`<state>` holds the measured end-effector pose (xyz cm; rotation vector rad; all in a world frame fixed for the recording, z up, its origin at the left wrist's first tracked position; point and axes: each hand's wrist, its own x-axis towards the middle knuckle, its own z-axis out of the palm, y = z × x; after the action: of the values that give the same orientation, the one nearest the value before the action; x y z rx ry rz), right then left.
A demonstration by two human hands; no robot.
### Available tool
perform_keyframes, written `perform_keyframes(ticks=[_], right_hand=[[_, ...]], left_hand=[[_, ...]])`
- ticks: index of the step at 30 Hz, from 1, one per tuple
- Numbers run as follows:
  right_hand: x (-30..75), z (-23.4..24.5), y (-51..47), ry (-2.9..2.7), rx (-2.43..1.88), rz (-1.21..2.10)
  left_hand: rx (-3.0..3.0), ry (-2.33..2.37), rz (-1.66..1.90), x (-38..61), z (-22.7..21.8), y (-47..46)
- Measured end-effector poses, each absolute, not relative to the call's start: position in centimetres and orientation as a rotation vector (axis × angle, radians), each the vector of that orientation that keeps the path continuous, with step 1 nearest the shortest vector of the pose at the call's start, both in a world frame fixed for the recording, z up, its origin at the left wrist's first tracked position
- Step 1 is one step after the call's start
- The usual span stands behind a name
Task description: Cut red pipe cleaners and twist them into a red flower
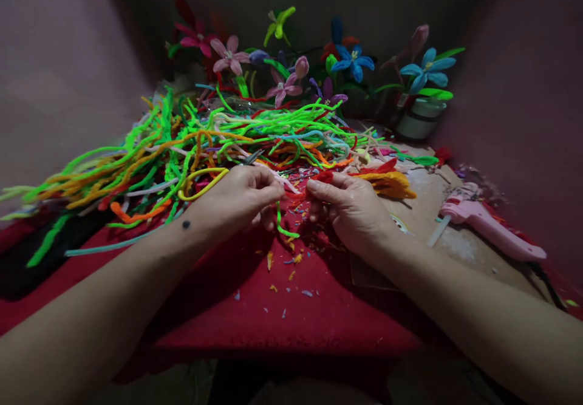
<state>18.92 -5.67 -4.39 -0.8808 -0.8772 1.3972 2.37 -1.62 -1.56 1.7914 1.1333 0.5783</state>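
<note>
A red cloth [314,314] spreads beneath both hands, with a heap of fuzzy stems [273,129] beyond them. The left hand [255,192] has its fingertips pressed together; whether they grip anything is hidden. The right hand [348,204] pinches a red fuzzy piece [324,176] between thumb and forefinger, opposite the left fingertips. Past the grip, flowers [353,62] stand finished; this piece seems unfinished, with no flower shape yet. Its visible part lies roughly crosswise, one end toward the left hand; fingers hide the rest. Right of the grip lies a pink glue gun [492,220]; below it, scraps [298,258].
</note>
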Motion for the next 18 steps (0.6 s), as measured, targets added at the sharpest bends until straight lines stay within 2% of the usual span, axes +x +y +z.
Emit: perform_keyframes(ticks=[3,6,13,18], right_hand=[[18.9,-4.5,-5.8,-0.899,-0.895,1.398],[19.0,-4.8,-5.9,-0.919,-0.900,1.420],[19.1,-4.4,-5.8,-0.903,-0.914,1.403],[19.2,-3.8,-5.7,-0.855,-0.917,1.371]], left_hand=[[1.940,1.138,0.904,2.8,-1.5,-2.3],[1.963,0.999,0.812,3.5,-1.4,-3.2],[2.006,1.043,0.621,3.8,-1.5,-3.3],[1.991,1.046,0.898,3.7,0.4,-5.4]])
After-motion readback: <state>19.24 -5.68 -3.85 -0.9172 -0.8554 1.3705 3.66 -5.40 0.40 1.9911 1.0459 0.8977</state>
